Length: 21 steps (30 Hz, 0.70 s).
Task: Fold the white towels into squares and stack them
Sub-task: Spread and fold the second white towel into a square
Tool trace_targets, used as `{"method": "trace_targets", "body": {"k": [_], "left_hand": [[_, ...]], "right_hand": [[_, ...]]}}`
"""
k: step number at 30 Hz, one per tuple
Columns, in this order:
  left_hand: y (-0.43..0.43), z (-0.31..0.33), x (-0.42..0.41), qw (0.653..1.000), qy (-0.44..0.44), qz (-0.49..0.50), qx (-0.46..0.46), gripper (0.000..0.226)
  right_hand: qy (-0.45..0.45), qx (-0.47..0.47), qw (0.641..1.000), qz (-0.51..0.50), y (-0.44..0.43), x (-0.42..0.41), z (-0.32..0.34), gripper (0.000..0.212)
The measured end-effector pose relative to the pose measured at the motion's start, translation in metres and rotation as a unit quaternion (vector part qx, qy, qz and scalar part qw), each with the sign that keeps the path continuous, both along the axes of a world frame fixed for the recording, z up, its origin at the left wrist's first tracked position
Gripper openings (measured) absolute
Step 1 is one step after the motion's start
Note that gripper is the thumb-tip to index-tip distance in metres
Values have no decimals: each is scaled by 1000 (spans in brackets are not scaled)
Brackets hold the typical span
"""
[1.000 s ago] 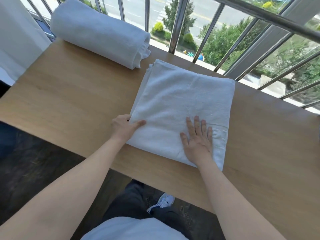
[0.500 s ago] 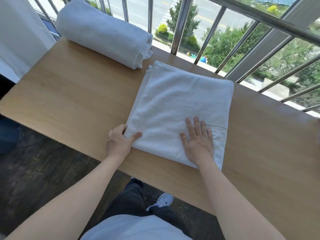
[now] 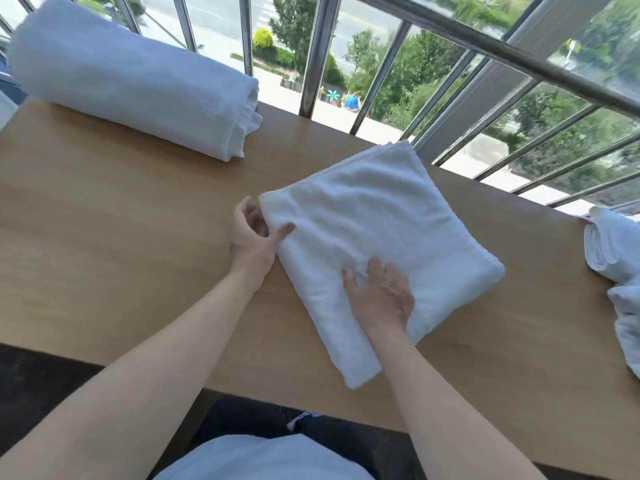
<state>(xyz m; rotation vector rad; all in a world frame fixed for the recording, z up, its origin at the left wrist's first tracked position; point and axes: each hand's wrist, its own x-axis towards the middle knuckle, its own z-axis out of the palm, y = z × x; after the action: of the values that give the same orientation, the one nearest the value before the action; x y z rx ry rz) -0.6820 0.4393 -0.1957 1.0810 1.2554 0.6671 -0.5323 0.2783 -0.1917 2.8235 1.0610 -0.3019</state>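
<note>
1. Folded towel (image 3: 388,220): white and several layers thick. It lies flat on the wooden table (image 3: 114,244), right of centre and turned cornerwise. One corner points toward the railing (image 3: 485,39) and the opposite corner reaches close to the table's near edge.
2. Left hand (image 3: 252,237): pinches the towel's left corner, with the thumb on top of the cloth and the fingers tucked behind the edge.
3. Right hand (image 3: 379,299): sits on the near half of the towel, knuckles up. The fingers are curled down into the cloth, which puckers between thumb and fingers.
4. Rolled towel (image 3: 135,81): white, lying on its side at the table's far left, well apart from the folded one.
5. Loose towels (image 3: 620,271): white, rumpled, at the table's right edge and partly cut off by the frame.
</note>
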Motion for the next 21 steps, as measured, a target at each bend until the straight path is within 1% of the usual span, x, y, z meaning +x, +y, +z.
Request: {"method": "trace_targets", "body": {"k": [2, 5, 8, 10, 13, 16, 17, 19, 20, 21], "left_hand": [[-24, -1, 5, 1000, 4, -20, -13, 81], [-45, -10, 9, 996, 34, -84, 22, 61], [-21, -16, 18, 990, 57, -126, 39, 57], [-2, -17, 27, 982, 64, -170, 52, 56], [14, -17, 40, 977, 54, -196, 64, 61], [7, -18, 45, 970, 72, -218, 86, 74], [-1, -19, 45, 965, 92, -225, 97, 82], [-15, -22, 47, 957, 126, -233, 117, 95], [-19, -24, 49, 956, 135, -231, 120, 97], [-19, -24, 52, 957, 136, -229, 117, 98]], "right_hand": [[9, -6, 1000, -10, 10, -6, 2, 60], [20, 10, 1000, -13, 17, -15, 5, 50], [51, 41, 998, -3, 17, -16, 3, 43], [101, 82, 991, -18, 16, -10, 2, 37], [162, 140, 976, -42, 16, 0, 1, 31], [167, 199, 965, -29, 8, 3, -1, 25], [156, 211, 965, -13, 3, 3, -1, 21], [97, 229, 967, 49, -7, 6, -1, 7], [68, 231, 968, 77, -12, 8, -3, 11], [49, 219, 969, 98, -17, 11, -7, 21]]}}
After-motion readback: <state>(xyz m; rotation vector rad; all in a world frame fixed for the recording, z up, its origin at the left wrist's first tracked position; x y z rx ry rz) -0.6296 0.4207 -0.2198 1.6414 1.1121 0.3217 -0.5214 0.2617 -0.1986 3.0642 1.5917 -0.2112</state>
